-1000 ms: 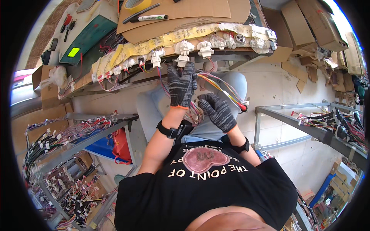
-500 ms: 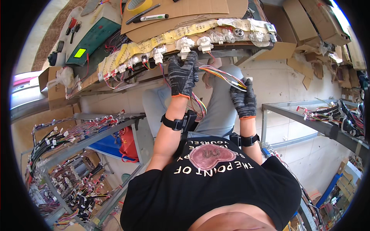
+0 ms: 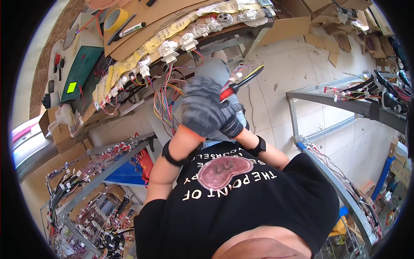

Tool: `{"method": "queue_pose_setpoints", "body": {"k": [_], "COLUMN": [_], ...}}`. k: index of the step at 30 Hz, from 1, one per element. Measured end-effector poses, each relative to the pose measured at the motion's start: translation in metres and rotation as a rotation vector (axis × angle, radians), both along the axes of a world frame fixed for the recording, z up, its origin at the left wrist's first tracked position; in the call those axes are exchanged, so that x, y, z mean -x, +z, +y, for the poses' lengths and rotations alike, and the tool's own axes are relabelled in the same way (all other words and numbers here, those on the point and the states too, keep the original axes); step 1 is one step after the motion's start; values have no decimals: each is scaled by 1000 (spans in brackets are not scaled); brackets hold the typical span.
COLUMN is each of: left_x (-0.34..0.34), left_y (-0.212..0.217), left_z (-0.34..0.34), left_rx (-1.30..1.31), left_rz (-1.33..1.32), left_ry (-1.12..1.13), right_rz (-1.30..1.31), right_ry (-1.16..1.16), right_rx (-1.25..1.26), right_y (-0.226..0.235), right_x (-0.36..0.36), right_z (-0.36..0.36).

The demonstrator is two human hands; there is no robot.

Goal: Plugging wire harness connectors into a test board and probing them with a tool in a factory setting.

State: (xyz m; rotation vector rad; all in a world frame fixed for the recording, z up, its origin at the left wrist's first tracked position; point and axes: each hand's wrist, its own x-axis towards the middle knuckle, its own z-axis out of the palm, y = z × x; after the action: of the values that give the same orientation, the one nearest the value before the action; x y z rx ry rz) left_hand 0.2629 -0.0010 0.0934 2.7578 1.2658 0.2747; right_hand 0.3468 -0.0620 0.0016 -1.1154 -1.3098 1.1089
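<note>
- Pliers [image 3: 235, 85] with red handles sit in our gloved right hand [image 3: 230, 123], fingers wrapped round them.
- Our left hand [image 3: 200, 110] overlaps it, grip unclear.
- Coloured wires [image 3: 166, 101] hang from the worktop [image 3: 142, 21].

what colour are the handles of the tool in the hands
Red and black handles on the pliers-like tool, held by the gloved right hand; only the head view shows it.

A yellow tape roll [image 3: 115, 18] and a marker pen [image 3: 132, 29] lie on the cardboard-topped bench [image 3: 142, 36]. A green cutting mat [image 3: 79, 71] lies beside them. Flattened cardboard scraps [image 3: 340, 30] litter the floor.
</note>
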Motion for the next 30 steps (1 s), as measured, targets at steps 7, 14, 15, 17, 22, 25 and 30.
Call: {"method": "queue_pose_setpoints", "body": {"k": [7,14,15,17,22,25,30], "left_x": [16,0,0,-1,4,2,4], "left_y": [-72,-76,-83,-98,-90,-68,-68], "left_z": [16,35,40,51,70,72,71], "left_rx": [518,497,492,526,634,687,590], "left_rz": [-217,-352,-350,-631,-473,-483,-501], "left_ry": [149,124,128,157,233,207,129], "right_rz": [-808,-604,-535,-284,104,60,46], "right_ry": [-495,-241,-227,-196,-265,-292,-336], "right_rx": [-230,-199,-173,-50,95,36,-7], "right_y": [38,21,26,25,14,15,8], "right_x": [-91,-58,-53,-42,-31,-28,-24], "right_z": [29,93,98,111,133,136,138]}}
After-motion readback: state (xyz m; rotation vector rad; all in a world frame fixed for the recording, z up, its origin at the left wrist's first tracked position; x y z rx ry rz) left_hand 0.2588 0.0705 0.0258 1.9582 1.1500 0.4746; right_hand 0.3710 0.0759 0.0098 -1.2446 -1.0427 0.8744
